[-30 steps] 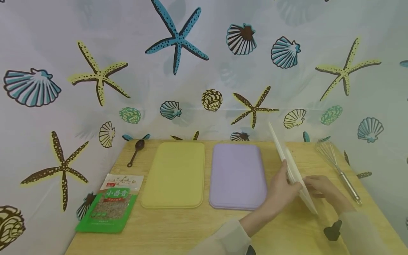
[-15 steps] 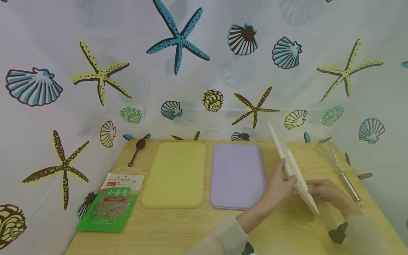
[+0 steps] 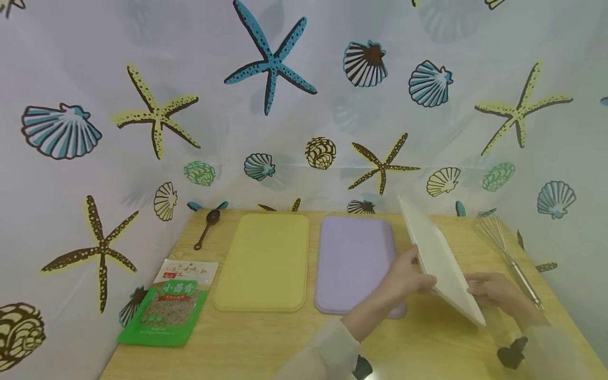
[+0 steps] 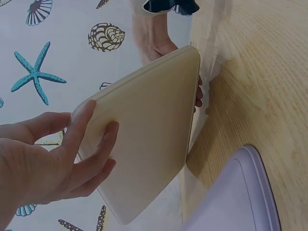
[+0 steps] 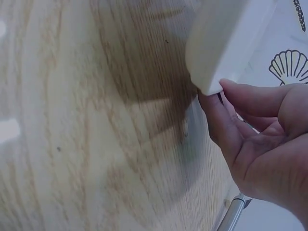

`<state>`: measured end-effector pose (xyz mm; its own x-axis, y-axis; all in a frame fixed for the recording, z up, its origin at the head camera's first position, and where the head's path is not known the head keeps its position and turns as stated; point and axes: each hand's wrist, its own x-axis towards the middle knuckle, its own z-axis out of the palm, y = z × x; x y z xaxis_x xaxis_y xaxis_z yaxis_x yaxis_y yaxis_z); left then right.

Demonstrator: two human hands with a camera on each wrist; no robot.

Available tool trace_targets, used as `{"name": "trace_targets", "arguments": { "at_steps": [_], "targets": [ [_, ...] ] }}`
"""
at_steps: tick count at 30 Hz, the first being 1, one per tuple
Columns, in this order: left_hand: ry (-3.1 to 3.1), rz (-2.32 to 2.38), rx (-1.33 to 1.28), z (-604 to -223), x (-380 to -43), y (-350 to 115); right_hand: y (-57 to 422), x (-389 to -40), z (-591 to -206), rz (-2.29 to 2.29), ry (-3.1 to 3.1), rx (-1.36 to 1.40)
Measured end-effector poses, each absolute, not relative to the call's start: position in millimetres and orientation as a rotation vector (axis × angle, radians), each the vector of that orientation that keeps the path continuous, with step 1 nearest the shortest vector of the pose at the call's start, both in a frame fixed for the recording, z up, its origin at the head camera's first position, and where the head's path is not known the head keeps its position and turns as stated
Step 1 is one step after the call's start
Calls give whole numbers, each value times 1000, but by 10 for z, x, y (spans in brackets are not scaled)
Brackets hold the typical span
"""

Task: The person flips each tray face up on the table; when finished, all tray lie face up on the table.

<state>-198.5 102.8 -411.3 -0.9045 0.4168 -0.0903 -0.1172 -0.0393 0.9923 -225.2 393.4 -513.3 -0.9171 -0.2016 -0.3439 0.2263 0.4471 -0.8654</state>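
The left grip (image 3: 402, 275) and right grip (image 3: 496, 293) pinch a tilted white board (image 3: 439, 258), its contact with the table (image 3: 247, 343) unclear.

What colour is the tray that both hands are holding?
The tray is creamy white, best seen in the head view.

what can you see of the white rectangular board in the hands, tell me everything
The thin white rectangular board has smooth, plain faces, rounded corners and a line along its edge; it looks like plastic. It is tilted steeply over the pale wooden table, right of the flat lilac rectangular board in the head view. The left hand holds it by one edge; the right hand pinches another part of its edge. Whether it touches the table cannot be told.
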Motion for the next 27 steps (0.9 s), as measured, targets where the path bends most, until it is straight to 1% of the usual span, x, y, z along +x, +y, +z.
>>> {"name": "trace_targets", "arguments": {
  "at_steps": [11, 18, 27],
  "targets": [
    [1669, 2081, 216, -4225, -2031, 942, 4067, -2162, -5108, -1390, 2379, 76],
    [1666, 2060, 216, -4284, -2060, 956, 4187, -2169, -4978, -1347, 2435, 4],
    [1673, 2020, 240, -4388, -2051, 948, 4296, -2170, -4879, -1363, 2432, 56]
  ]
}}
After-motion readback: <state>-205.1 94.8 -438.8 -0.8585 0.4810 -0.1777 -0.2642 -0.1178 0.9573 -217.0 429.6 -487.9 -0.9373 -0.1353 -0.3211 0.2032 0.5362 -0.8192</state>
